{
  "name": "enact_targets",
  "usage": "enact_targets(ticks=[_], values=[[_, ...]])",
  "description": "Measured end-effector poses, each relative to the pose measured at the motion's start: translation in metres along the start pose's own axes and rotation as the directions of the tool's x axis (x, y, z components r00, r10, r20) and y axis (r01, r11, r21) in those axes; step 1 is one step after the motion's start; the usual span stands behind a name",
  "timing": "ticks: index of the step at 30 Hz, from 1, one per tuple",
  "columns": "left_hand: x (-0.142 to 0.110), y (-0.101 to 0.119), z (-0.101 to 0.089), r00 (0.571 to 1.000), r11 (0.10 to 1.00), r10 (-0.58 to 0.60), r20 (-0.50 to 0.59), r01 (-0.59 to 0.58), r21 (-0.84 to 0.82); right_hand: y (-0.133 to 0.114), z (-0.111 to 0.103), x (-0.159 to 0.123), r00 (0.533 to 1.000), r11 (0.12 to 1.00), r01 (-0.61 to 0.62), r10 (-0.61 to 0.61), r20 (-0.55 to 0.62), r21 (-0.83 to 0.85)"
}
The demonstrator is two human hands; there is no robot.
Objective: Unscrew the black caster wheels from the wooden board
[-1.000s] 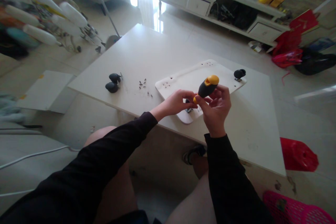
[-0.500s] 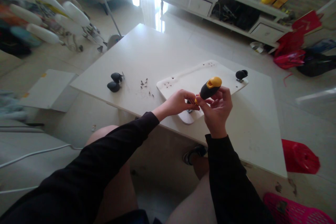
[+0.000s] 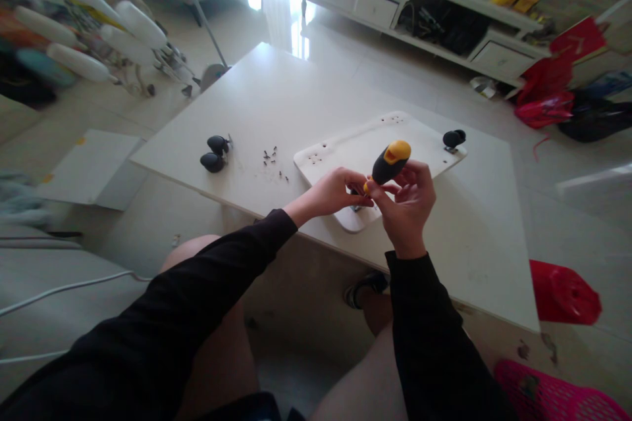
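Note:
My right hand [image 3: 407, 207] is closed around the lower end of a black-and-yellow screwdriver [image 3: 390, 163], which tilts with its thick handle up. Beside its yellow collar, my left hand [image 3: 336, 189] pinches with thumb and forefinger; what sits between them is too small and covered to make out. Both hands are over the near corner of a white board [image 3: 353, 145] with screw holes. Under my left fingers, part of a dark caster [image 3: 355, 206] shows at that corner. Another black caster [image 3: 453, 139] stands on the board's right corner.
Two loose black casters [image 3: 213, 161] and several small screws [image 3: 269, 156] lie on the white table [image 3: 237, 105] to the left. A red stool [image 3: 563, 293] and a pink basket [image 3: 557, 395] are at the lower right. A white TV cabinet [image 3: 355, 0] stands behind.
The screwdriver's handle has tipped slightly left and up, with my right hand shifting a little along. My left hand stays almost where it was.

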State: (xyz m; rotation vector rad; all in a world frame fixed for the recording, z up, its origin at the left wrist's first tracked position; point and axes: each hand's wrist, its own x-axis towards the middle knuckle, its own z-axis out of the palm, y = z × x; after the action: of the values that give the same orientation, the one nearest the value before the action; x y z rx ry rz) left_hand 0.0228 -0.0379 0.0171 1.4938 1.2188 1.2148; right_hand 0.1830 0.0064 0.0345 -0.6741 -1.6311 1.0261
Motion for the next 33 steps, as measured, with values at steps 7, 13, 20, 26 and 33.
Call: enact_targets(ticks=[7, 13, 20, 26, 33], values=[[0.0004, -0.0021, 0.0026, 1.000, 0.999, 0.004, 0.026, -0.003, -0.034, 0.0014, -0.0003, -0.0012, 1.000, 1.000, -0.006, 0.006, 0.011, 0.025], [0.0009, -0.0017, 0.0028, 1.000, 1.000, -0.011, 0.001, 0.011, -0.020, 0.0008, 0.0009, -0.0009, 1.000, 1.000, 0.000, 0.000, 0.017, 0.017], [-0.0009, 0.0014, -0.0012, 0.997, 0.995, 0.003, 0.080, 0.004, -0.096, 0.0065, -0.0005, -0.0011, 1.000, 1.000, 0.023, -0.023, 0.003, 0.001], [0.0005, -0.0030, 0.0030, 0.999, 0.999, -0.039, -0.030, 0.038, -0.008, 0.0047, 0.0020, -0.0001, 1.000, 1.000, 0.019, -0.019, -0.012, 0.012], [-0.0011, 0.0011, 0.0010, 0.995, 0.986, -0.009, 0.101, 0.025, -0.164, 0.0039, 0.0006, -0.0015, 1.000, 0.997, 0.017, -0.016, -0.010, 0.078]])
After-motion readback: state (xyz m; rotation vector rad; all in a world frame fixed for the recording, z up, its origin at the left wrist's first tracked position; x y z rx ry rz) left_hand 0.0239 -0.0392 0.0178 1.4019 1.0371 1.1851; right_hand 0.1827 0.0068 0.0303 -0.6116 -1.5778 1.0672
